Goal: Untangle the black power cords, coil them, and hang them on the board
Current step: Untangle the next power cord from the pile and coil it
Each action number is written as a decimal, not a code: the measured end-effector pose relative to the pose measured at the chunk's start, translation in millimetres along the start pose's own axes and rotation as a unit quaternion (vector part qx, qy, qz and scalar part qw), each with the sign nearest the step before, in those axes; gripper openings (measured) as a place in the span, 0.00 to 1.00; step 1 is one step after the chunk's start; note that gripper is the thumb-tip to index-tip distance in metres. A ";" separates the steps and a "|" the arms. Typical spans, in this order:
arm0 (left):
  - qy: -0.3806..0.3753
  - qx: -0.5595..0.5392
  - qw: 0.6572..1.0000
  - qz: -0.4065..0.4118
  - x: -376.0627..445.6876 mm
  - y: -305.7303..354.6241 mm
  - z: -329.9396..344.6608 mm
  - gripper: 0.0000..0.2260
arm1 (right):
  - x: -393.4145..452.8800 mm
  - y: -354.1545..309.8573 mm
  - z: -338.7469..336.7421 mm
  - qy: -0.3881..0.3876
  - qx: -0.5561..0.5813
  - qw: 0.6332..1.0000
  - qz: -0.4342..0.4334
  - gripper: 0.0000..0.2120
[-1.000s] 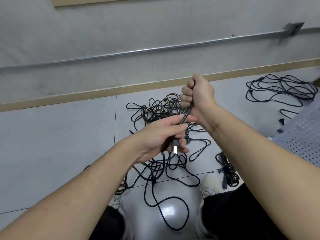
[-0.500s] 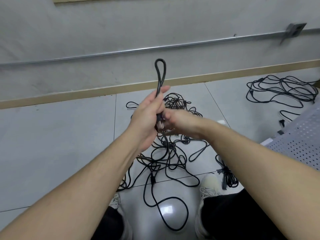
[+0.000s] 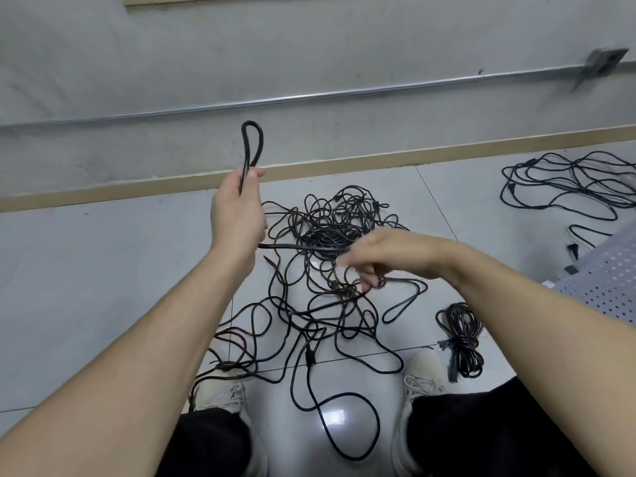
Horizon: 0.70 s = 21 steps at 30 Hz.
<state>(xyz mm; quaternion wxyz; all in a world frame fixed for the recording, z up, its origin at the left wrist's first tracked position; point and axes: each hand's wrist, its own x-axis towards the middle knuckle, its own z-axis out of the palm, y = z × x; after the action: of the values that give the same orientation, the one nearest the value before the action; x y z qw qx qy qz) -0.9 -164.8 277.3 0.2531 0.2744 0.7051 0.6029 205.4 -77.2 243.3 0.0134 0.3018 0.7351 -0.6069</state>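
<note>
My left hand (image 3: 237,208) is raised and grips a black power cord (image 3: 253,142) folded into a narrow loop that sticks up above the fist. From under that hand the same cord runs level to the right, to my right hand (image 3: 385,256). The right hand is blurred, with fingers curled round the cord. Both hands hover over a tangled pile of black cords (image 3: 330,232) on the tiled floor. The white perforated board (image 3: 605,280) lies at the right edge.
A coiled, tied cord bundle (image 3: 461,339) lies by my right shoe (image 3: 423,373). Another loose heap of cords (image 3: 568,187) lies at the far right near the wall. Loops trail around my left shoe (image 3: 220,390). A metal conduit (image 3: 309,98) runs along the wall.
My left hand has risen up and to the left with the folded loop. My right hand has slid away to the right along the cord, stretching a length between the hands.
</note>
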 end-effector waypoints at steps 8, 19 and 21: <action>-0.058 0.102 0.992 0.045 -12.1 -3.2 15.0 0.13 | -0.3 -24.4 -8.2 0.124 0.387 0.900 -0.158 0.10; -0.282 0.066 0.957 0.016 -50.8 2.2 38.7 0.19 | 5.6 -34.1 -5.0 0.465 0.159 0.859 -0.142 0.08; -0.275 0.087 0.957 0.019 -52.5 0.5 43.7 0.17 | 5.8 -35.3 -4.0 0.459 0.194 0.854 -0.150 0.07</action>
<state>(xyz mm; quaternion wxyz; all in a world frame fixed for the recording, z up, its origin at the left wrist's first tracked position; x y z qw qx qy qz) 67.0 -170.0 272.7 0.4007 0.4638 0.6529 0.4450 185.8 -74.0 273.3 -0.4757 0.4284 0.5614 -0.5244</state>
